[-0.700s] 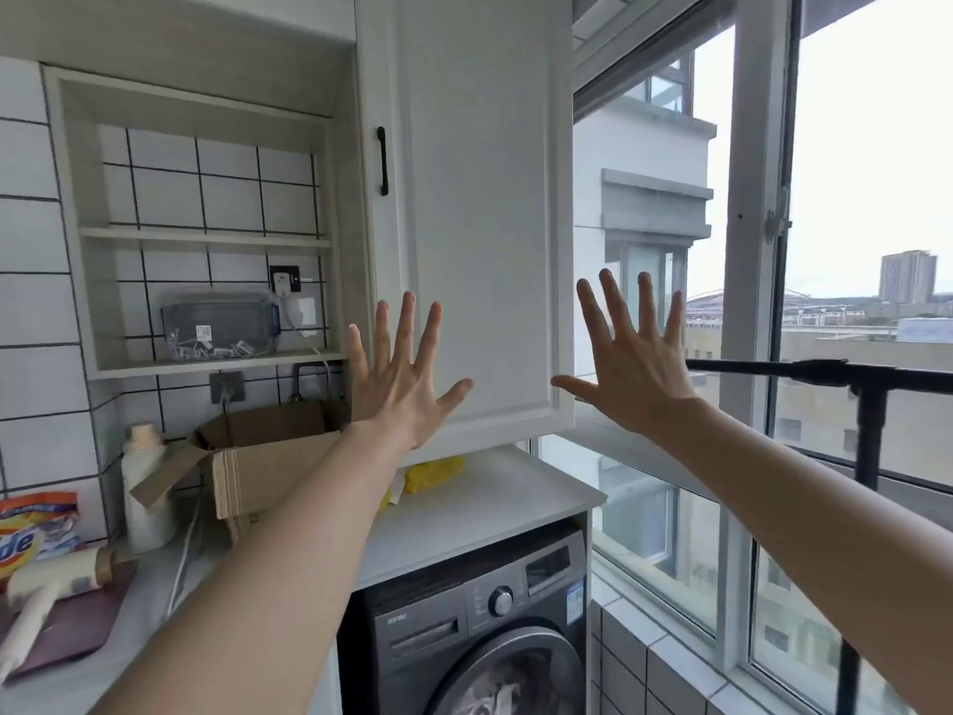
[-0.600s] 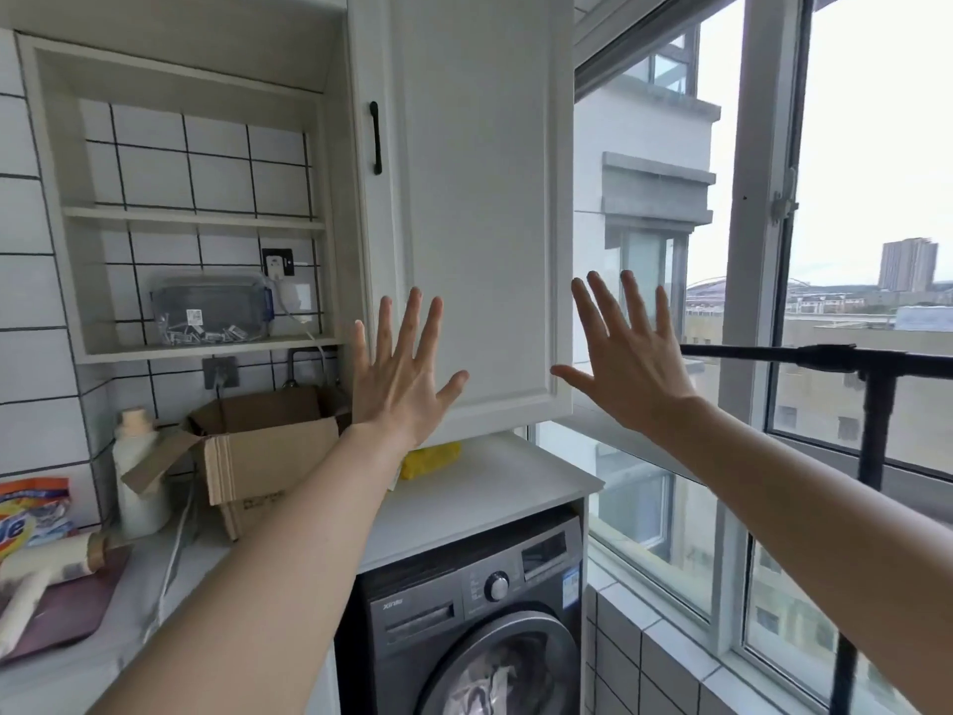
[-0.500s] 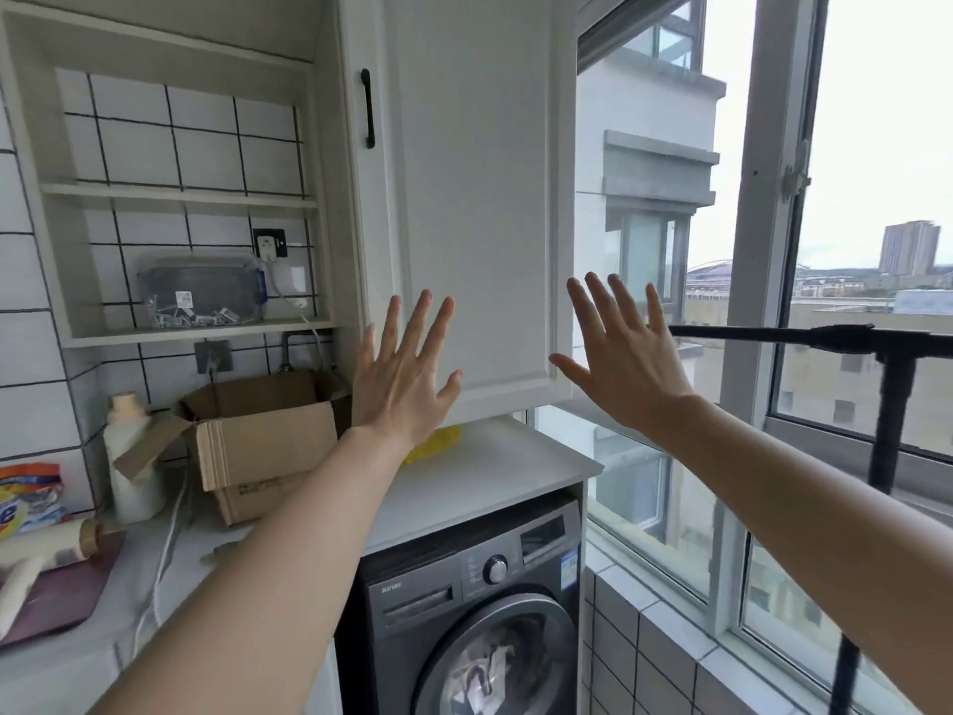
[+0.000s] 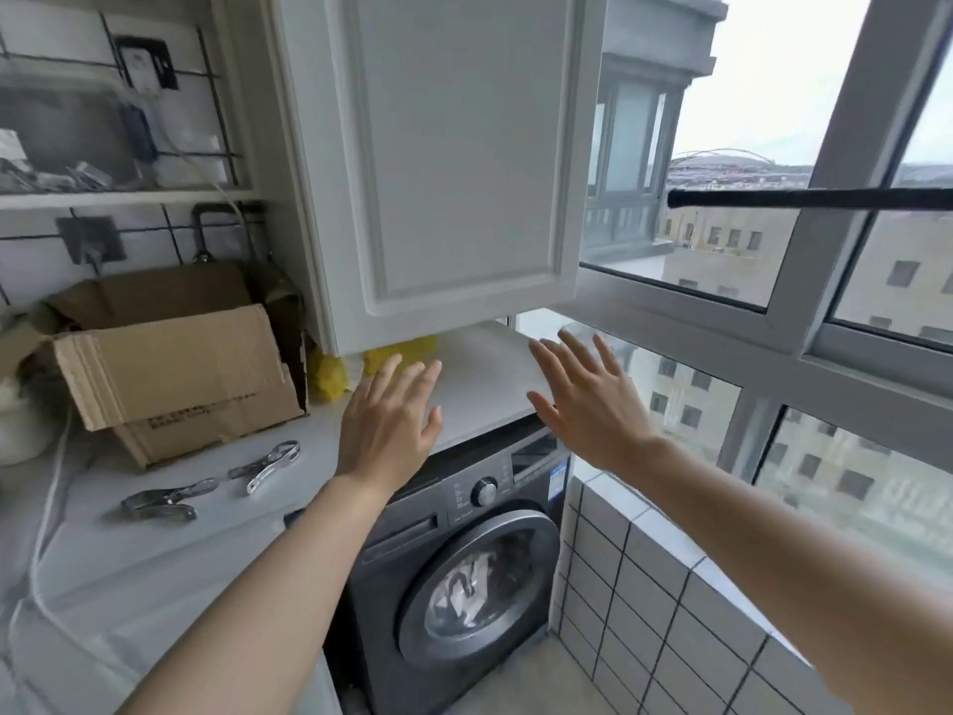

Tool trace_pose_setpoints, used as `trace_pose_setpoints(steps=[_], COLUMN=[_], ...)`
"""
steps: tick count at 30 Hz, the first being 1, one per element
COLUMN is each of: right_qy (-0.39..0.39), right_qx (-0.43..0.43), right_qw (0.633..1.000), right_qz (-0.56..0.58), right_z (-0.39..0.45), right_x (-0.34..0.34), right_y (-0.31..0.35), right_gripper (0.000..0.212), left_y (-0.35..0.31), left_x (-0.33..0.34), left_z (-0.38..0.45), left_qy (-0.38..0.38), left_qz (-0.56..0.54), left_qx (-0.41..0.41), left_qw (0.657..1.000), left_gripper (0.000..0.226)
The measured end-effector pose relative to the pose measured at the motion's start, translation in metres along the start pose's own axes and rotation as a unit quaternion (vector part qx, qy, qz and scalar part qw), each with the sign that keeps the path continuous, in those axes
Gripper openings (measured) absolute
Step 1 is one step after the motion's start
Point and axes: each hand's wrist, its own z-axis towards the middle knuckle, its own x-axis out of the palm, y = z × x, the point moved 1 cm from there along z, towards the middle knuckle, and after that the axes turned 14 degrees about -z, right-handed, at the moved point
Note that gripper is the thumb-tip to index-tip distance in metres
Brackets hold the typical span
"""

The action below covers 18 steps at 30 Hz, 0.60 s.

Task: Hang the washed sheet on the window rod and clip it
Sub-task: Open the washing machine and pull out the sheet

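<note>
Reaching forward with bare forearms, the left hand [image 4: 388, 420] and the right hand [image 4: 588, 399] both hovered with fingers straight and spread, each grip released and holding nothing. The dark grey front-loading washing machine [image 4: 464, 549] stood below them. The left hand hung above the machine's left top edge, over the white counter [image 4: 479, 379] that covered it; the right hand hung above the machine's right top corner, apart from the left.

Behind the round glass door of the machine lay a pale crumpled fabric [image 4: 466, 585], possibly the washed sheet, though the glass and blur made that uncertain.

The black window rod [image 4: 804, 197] ran level above and to the right of the machine, across the white-framed window [image 4: 804, 281], bare along the part in view.

Two shiny metal clips [image 4: 216, 482] lay on the counter to the left of the machine, near each other but not touching. Further left and behind them sat an open brown cardboard box [image 4: 175, 374]. A crumpled yellow item [image 4: 330, 374] lay on the counter just right of the box. The white panelled cabinet door [image 4: 454, 162] hung directly above the machine. White tiles with dark grout [image 4: 639, 611] covered the low wall to the machine's right.
</note>
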Motion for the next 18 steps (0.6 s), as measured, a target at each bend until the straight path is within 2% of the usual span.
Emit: trace_pose_setpoints(steps=[8, 13, 18], right_qy=[0.111, 0.167, 0.229], right_qx=[-0.014, -0.018, -0.020], right_qw=[0.993, 0.983, 0.969], right_qz=[0.046, 0.069, 0.095], right_z=[-0.042, -0.081, -0.117], right_x=[0.111, 0.161, 0.207], right_y=[0.055, 0.076, 0.086], right_gripper=[0.052, 0.048, 0.047], left_y=[0.050, 0.056, 0.053], left_x=[0.106, 0.158, 0.206], left_z=[-0.067, -0.112, -0.153], left_qy=[0.076, 0.117, 0.192], left_qz=[-0.061, -0.083, -0.084], left_qx=[-0.063, -0.114, -0.156], left_qw=[0.993, 0.983, 0.965], left_gripper=[0.035, 0.028, 0.023])
